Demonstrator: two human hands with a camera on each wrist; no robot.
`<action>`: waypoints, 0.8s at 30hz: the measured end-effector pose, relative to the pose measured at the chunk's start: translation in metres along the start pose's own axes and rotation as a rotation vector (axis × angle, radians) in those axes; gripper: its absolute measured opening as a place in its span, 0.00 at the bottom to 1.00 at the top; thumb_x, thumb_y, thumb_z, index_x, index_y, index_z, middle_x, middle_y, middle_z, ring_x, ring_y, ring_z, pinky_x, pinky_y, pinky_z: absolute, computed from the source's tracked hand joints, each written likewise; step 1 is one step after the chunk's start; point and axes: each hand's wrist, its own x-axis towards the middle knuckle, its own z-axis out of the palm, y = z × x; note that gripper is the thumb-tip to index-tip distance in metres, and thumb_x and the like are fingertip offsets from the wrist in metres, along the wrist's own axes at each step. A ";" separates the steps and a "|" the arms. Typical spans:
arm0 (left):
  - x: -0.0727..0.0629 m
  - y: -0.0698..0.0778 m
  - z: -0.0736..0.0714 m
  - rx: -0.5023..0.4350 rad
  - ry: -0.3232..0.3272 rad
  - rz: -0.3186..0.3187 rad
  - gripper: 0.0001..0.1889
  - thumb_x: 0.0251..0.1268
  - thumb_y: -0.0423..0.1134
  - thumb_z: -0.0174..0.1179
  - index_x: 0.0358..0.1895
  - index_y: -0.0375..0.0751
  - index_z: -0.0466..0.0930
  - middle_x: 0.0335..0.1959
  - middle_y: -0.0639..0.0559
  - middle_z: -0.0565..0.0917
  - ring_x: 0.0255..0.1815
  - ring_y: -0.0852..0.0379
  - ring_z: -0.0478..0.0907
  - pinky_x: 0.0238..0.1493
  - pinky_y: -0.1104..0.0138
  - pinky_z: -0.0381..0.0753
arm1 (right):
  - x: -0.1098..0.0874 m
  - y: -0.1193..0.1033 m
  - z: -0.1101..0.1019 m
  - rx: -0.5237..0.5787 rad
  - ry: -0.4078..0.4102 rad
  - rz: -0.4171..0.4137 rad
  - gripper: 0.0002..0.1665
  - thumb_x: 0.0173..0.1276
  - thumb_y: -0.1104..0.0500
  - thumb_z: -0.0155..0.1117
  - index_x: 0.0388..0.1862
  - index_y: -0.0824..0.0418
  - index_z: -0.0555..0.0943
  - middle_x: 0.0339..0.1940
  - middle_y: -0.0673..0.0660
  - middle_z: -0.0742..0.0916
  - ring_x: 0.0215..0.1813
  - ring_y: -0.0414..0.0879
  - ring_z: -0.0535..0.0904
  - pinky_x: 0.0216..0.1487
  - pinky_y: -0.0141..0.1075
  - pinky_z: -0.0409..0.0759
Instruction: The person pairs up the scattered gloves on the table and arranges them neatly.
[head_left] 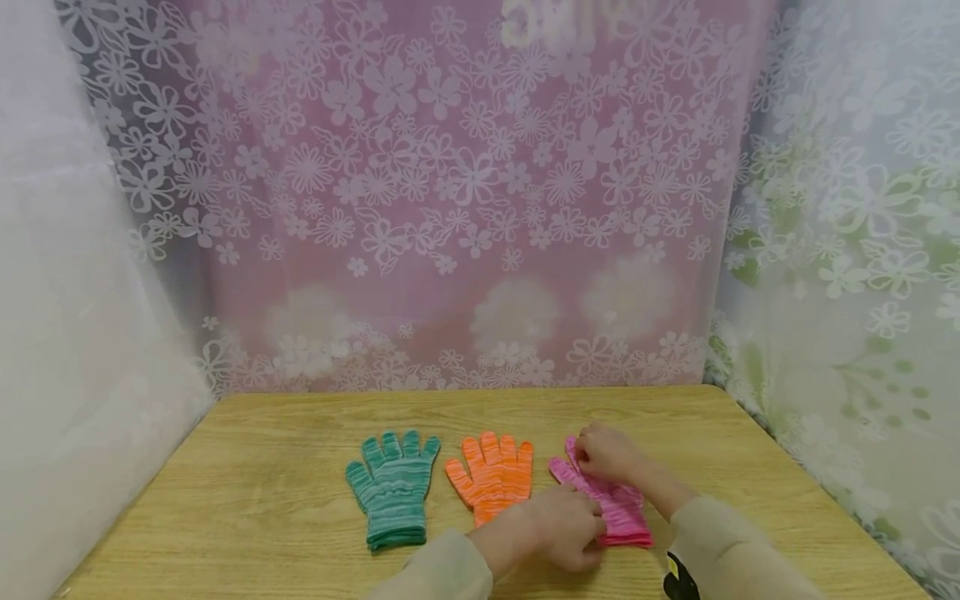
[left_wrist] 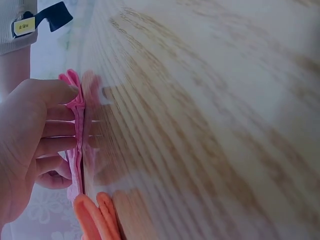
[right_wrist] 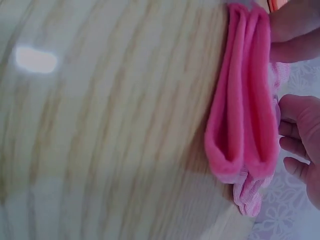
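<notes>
A pink knit glove [head_left: 626, 512] lies on the table at the right of a row, its fingers pointing away and its folded cuff [right_wrist: 260, 125] toward me. My left hand [head_left: 566, 525] rests on its left side near the cuff, fingers reaching onto the fabric in the left wrist view. Farther up, my right hand [head_left: 611, 454] has bent fingers at the glove's finger end and appears to pinch it; the fingertips are partly hidden. Beside it lies an orange glove [head_left: 491, 471], its cuff hidden behind my left forearm. A green glove [head_left: 397, 492] lies flat at the left.
The gloves lie on a wood-grain table [head_left: 247, 467]. Its back edge meets a pink flowered curtain [head_left: 465, 208], with pale sheets hanging on both sides. A dark strap with a yellow label [head_left: 678, 575] is at the right sleeve.
</notes>
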 end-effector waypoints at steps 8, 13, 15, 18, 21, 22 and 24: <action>-0.001 0.000 -0.001 0.015 0.019 0.007 0.09 0.63 0.56 0.53 0.36 0.59 0.78 0.33 0.66 0.74 0.36 0.70 0.71 0.43 0.74 0.67 | 0.002 -0.001 -0.004 -0.013 0.050 -0.048 0.11 0.49 0.64 0.64 0.14 0.53 0.73 0.19 0.46 0.69 0.25 0.42 0.65 0.26 0.34 0.64; -0.002 0.000 -0.001 0.034 0.031 0.006 0.09 0.62 0.56 0.54 0.37 0.59 0.78 0.33 0.66 0.74 0.36 0.70 0.72 0.42 0.74 0.67 | 0.002 -0.001 -0.004 -0.031 0.063 -0.056 0.13 0.49 0.63 0.64 0.14 0.52 0.72 0.18 0.45 0.68 0.26 0.42 0.64 0.26 0.33 0.63; -0.002 0.000 0.000 0.025 0.027 0.008 0.09 0.62 0.55 0.54 0.37 0.60 0.78 0.33 0.66 0.74 0.36 0.70 0.71 0.42 0.74 0.67 | 0.002 -0.001 -0.003 -0.039 0.057 -0.058 0.13 0.50 0.63 0.64 0.14 0.51 0.72 0.18 0.44 0.68 0.26 0.41 0.64 0.26 0.32 0.63; -0.002 0.000 0.001 0.020 0.019 0.014 0.09 0.62 0.55 0.53 0.38 0.60 0.78 0.33 0.67 0.74 0.35 0.71 0.71 0.41 0.75 0.67 | 0.001 0.000 -0.002 -0.041 0.060 -0.073 0.13 0.50 0.63 0.65 0.14 0.51 0.72 0.19 0.44 0.68 0.26 0.41 0.64 0.26 0.32 0.63; -0.001 0.000 0.002 0.017 0.012 0.018 0.09 0.63 0.55 0.53 0.38 0.59 0.78 0.34 0.67 0.74 0.35 0.71 0.71 0.41 0.75 0.67 | 0.000 0.001 0.000 -0.040 0.074 -0.097 0.13 0.50 0.63 0.65 0.14 0.51 0.73 0.19 0.44 0.69 0.26 0.42 0.65 0.26 0.32 0.64; -0.001 0.000 0.002 0.017 0.009 0.019 0.09 0.63 0.55 0.53 0.38 0.59 0.78 0.34 0.67 0.74 0.36 0.71 0.71 0.41 0.75 0.67 | 0.000 0.001 0.001 -0.037 0.078 -0.102 0.12 0.50 0.63 0.65 0.15 0.51 0.73 0.19 0.44 0.69 0.26 0.42 0.65 0.26 0.33 0.64; -0.001 0.000 0.002 0.008 0.002 0.019 0.09 0.63 0.55 0.52 0.38 0.59 0.78 0.35 0.67 0.74 0.37 0.71 0.71 0.42 0.74 0.67 | -0.001 0.003 0.002 -0.030 0.095 -0.116 0.11 0.51 0.64 0.65 0.16 0.52 0.74 0.19 0.44 0.71 0.26 0.42 0.67 0.27 0.33 0.66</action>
